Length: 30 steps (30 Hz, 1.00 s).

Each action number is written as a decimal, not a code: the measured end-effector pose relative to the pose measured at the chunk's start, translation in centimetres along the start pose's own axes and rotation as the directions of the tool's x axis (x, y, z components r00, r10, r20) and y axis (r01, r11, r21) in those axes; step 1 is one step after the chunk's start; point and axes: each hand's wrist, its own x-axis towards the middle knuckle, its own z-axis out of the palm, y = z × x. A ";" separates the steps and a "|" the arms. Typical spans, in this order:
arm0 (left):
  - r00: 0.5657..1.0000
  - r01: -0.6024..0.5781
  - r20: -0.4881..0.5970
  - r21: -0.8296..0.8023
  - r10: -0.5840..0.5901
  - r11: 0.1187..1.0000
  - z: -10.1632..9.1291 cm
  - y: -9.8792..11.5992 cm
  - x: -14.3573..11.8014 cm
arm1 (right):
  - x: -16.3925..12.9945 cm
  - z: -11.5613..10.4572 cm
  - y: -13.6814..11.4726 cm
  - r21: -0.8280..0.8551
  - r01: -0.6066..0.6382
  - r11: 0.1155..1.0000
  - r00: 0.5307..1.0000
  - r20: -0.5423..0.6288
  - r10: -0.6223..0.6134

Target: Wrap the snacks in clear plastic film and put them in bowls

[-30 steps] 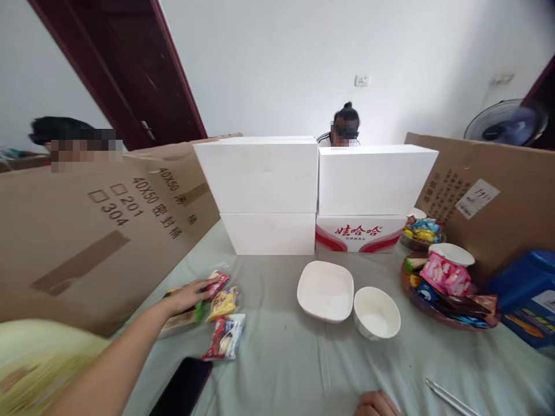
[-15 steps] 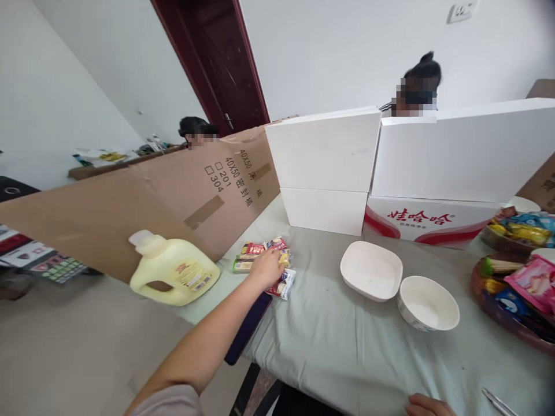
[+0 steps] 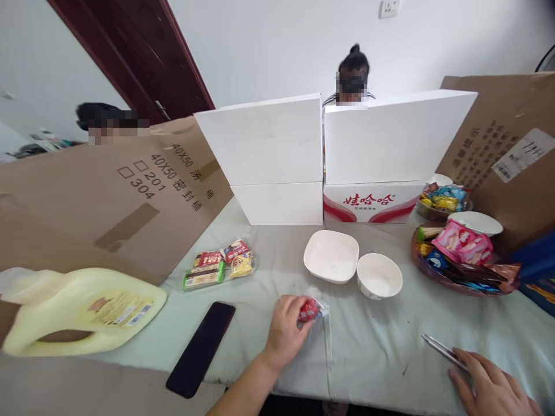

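Note:
My left hand [image 3: 289, 325] is closed on a small red-and-white snack packet [image 3: 309, 310], just above or on the cloth in front of the bowls. A squarish white bowl [image 3: 332, 257] and a round white bowl [image 3: 380, 276] stand side by side beyond it. At the lower right, my right hand [image 3: 489, 381] has its thumb and fingers apart around the near end of slim metal tweezers [image 3: 442, 349], which lie on the cloth; a firm hold on them does not show. Several wrapped snacks [image 3: 219, 264] lie together at the left.
A dark phone [image 3: 202, 349] and a pale yellow jug [image 3: 93, 312] lie at the left. White boxes [image 3: 277, 150] and a cardboard panel [image 3: 108, 190] wall the table. At the right sits a snack-filled basket [image 3: 418, 268]. Two people are beyond the boxes.
My left hand has moved right from the snack pile, bringing the red packet with it. My right hand has come further into view, at the tweezers. The camera has turned right.

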 end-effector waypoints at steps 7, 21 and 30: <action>0.880 -0.440 0.116 -0.170 0.461 0.882 2.3 6.5 -2.6 | 3.3 -2.2 -4.8 0.243 0.037 0.969 0.993 0.098 -0.062; 0.951 -0.214 0.124 -0.399 0.284 0.892 0.9 5.1 -5.2 | 5.0 -6.5 -11.0 0.571 0.246 0.784 0.771 0.375 -0.514; 0.914 0.341 0.382 -0.547 -0.135 0.764 2.5 6.5 -2.2 | 4.9 -3.2 -4.9 0.300 0.159 0.940 0.987 -0.017 -0.162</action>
